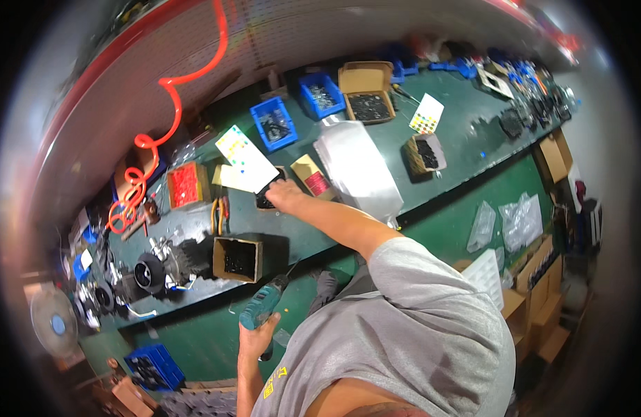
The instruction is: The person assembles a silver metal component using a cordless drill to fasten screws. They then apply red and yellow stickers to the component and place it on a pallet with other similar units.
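Gripping a teal drill (263, 306) (left hand (254, 340)), right hand (284, 195) in a small box (266, 197).

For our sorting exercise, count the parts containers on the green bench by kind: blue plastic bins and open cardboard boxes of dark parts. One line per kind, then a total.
Blue plastic bins: 2
Open cardboard boxes of dark parts: 3
Total: 5
The blurred far end is left out.

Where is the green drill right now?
The teal power drill is in the person's left hand, low in the head view, held in front of the green workbench edge, just below the open cardboard box of dark parts.
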### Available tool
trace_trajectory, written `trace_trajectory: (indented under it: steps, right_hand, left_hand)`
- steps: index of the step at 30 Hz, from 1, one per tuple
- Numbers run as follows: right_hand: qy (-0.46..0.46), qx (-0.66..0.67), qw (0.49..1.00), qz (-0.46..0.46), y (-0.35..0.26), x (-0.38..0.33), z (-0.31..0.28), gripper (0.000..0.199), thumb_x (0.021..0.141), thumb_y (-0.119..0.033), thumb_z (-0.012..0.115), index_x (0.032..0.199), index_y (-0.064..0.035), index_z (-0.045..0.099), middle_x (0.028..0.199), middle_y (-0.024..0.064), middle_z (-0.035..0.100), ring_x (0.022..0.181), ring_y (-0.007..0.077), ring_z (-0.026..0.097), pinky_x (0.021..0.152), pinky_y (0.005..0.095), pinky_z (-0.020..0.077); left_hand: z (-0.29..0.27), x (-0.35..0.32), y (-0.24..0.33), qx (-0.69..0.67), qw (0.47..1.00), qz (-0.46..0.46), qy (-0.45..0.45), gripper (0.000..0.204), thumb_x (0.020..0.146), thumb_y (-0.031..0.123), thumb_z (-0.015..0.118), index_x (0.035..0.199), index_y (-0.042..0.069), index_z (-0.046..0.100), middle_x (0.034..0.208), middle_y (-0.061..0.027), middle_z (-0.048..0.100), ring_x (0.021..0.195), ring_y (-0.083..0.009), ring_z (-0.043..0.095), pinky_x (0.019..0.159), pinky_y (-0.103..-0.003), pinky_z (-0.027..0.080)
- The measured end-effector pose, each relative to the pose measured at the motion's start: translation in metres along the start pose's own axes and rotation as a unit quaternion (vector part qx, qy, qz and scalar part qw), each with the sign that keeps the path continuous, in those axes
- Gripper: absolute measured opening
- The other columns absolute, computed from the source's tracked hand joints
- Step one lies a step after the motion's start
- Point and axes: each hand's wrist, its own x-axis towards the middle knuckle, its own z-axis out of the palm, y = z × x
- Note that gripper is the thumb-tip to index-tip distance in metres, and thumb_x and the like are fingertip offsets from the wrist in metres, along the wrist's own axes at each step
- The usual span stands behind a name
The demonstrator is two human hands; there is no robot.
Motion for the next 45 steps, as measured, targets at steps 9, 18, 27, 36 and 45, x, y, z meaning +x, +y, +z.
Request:
trace_trajectory:
  steps: [9, 18, 27, 36, 45]
  right_hand:
    - [0.118, 0.143, 0.982, 0.025, 0.001, -0.009, 0.005, 0.019, 0.081, -0.014, 0.066, 0.094, -0.0024, 0.069, 0.101, 0.0166, 0.069, 0.098, 0.0330, 0.068, 0.079, 0.0422, 0.0556]
    - [0.205, 0.739, 0.633, 0.103, -0.022, -0.192, -0.071, 0.011, 0.084, -0.003, 0.067, 0.092, 0.0050, 0.065, 0.085, 0.0120, 0.070, 0.078, 0.0169, 0.069, 0.069, 0.0302, 0.0580]
    - [0.263, 0.865, 0.365, 0.221, 0.026, -0.322, -0.060, 0.020, 0.095, 0.000, 0.063, 0.113, 0.0067, 0.064, 0.105, 0.0151, 0.070, 0.091, 0.0225, 0.071, 0.084, 0.0352, 0.0633]
    - [0.259, 0.871, 0.370, 0.196, 0.094, -0.392, -0.053, 0.017, 0.096, 0.001, 0.060, 0.112, 0.0054, 0.065, 0.101, 0.0143, 0.070, 0.089, 0.0206, 0.071, 0.081, 0.0322, 0.0644]
    - [0.248, 0.883, 0.364, 0.164, 0.146, -0.432, -0.050, 0.017, 0.096, 0.001, 0.061, 0.112, 0.0057, 0.065, 0.100, 0.0153, 0.070, 0.088, 0.0226, 0.073, 0.081, 0.0347, 0.0646]
  left_hand:
    - [-0.008, 0.002, -0.011, 0.008, 0.999, -0.030, -0.030, 0.036, 0.087, 0.003, 0.072, 0.123, 0.002, 0.067, 0.113, -0.0042, 0.068, 0.101, -0.0137, 0.061, 0.089, -0.031, 0.050]
    - [-0.010, 0.001, 0.023, 0.052, 0.998, 0.044, 0.011, 0.035, 0.087, 0.009, 0.077, 0.121, 0.004, 0.069, 0.109, -0.0028, 0.068, 0.096, -0.0134, 0.061, 0.087, -0.031, 0.050]
    - [0.029, 0.039, 0.043, -0.041, 0.992, -0.027, -0.113, 0.036, 0.086, 0.016, 0.080, 0.119, 0.008, 0.068, 0.108, -0.0002, 0.067, 0.098, -0.0133, 0.060, 0.087, -0.032, 0.050]
    - [0.101, 0.060, 0.111, -0.019, 0.986, -0.012, -0.166, 0.031, 0.085, 0.013, 0.078, 0.111, 0.004, 0.065, 0.092, -0.0054, 0.068, 0.080, -0.0165, 0.065, 0.072, -0.033, 0.055]
    - [0.163, 0.059, 0.147, 0.017, 0.988, -0.015, -0.155, 0.027, 0.084, 0.013, 0.078, 0.107, 0.004, 0.066, 0.089, -0.0055, 0.068, 0.079, -0.0165, 0.065, 0.074, -0.032, 0.054]
